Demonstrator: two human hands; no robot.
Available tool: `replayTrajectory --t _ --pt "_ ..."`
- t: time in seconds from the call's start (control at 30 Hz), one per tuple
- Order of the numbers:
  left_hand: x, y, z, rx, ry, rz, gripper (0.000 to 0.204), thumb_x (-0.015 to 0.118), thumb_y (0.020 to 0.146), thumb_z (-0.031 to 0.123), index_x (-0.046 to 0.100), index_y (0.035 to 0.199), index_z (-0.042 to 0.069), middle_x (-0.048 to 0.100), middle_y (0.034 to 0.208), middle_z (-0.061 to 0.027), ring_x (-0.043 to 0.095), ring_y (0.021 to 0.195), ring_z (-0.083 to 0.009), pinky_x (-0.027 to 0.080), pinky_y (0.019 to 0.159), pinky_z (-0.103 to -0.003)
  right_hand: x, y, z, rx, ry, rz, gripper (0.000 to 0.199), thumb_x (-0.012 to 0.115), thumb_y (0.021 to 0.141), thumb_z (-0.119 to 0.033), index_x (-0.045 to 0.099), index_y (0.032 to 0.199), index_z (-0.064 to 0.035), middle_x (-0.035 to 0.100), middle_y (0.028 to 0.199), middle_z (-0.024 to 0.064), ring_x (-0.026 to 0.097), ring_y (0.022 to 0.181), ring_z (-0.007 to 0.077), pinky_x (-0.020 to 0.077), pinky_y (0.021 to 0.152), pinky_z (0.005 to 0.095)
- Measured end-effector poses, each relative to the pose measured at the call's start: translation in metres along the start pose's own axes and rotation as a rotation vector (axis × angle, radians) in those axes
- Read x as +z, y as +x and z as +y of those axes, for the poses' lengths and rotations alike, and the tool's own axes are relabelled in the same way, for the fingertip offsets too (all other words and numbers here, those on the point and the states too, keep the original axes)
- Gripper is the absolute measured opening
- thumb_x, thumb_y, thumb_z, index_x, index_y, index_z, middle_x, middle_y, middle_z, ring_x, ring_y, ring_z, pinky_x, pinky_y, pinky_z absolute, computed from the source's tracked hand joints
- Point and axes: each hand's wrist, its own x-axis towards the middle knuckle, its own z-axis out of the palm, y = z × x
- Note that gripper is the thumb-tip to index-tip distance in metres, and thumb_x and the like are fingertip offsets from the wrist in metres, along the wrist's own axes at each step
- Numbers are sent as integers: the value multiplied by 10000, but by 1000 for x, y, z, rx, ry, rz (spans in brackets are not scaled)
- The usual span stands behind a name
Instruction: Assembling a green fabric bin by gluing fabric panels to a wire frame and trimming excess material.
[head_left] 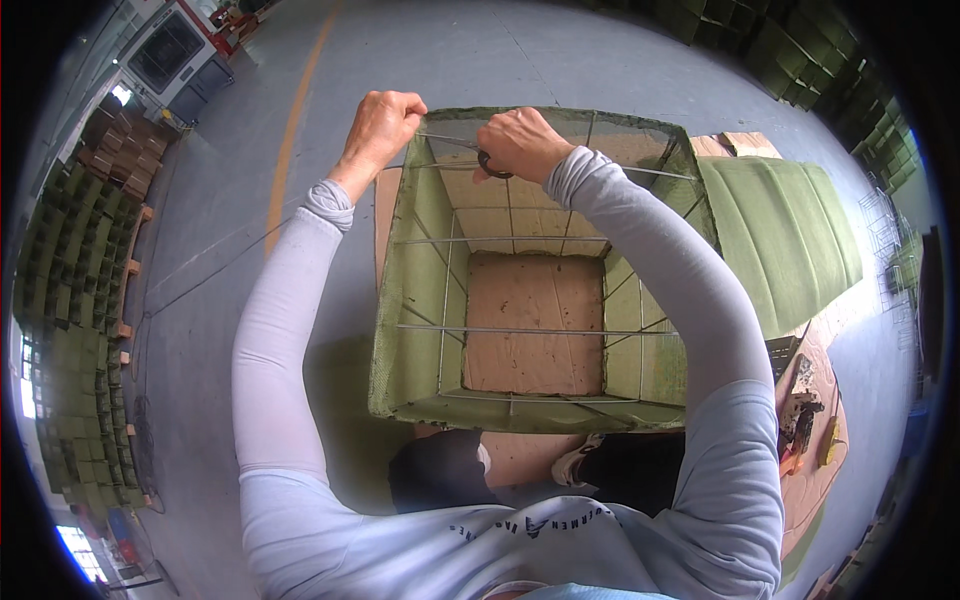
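In front of me stands a box-shaped wire frame (520, 329) covered with green fabric (424, 290). Metal wires cross its open top, and brown cardboard shows through the bottom. My left hand (384, 128) is closed in a pinch at the far left corner of the box; what the fingers hold is too small to make out. At the far rim my right hand (520, 142) grips a pair of scissors (492, 166) by the dark handle loops. Their blades point left, toward the left hand, with the tips close to the corner.
A green fabric-covered panel (785, 235) lies to the right on cardboard. Nearer on that side are some tools (800, 420) and a yellow-handled item (831, 440). Stacks of green boxes (75, 330) line the left on pallets, with more green boxes (800, 50) at the far right.
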Motion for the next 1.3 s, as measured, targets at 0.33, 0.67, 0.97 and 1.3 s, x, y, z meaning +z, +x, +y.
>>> replayTrajectory --t 0.33,0.67,0.97,1.3 --pt "-2 -4 -4 -74 -61 1 124 636 785 65 729 862 35 706 786 -136 691 715 -235 549 693 -331 1 4 5 -40 -20 -49 520 704 685 -570 684 748 -54 656 704 65 669 722 238 525 607 364" --pt "-9 7 5 -30 -56 -13 124 656 802 97 719 878 23 715 783 -97 676 700 -164 521 660 -272 6 8 30 44 238 -71 601 680 747 -594 587 674 -5 537 537 88 580 550 265 477 564 409" --pt "-20 13 -7 -47 -143 -48 128 638 796 93 733 865 40 711 781 -110 677 713 -181 540 684 -297 11 32 13 -52 186 -2 627 668 741 -619 604 725 5 598 609 111 635 627 281 512 605 404" --pt "-17 8 -24 -104 -285 -43 114 670 781 104 736 856 49 713 762 -68 663 710 -135 517 662 -256 7 45 7 -15 233 -52 622 641 759 -615 626 691 3 612 643 113 647 664 290 519 631 412"
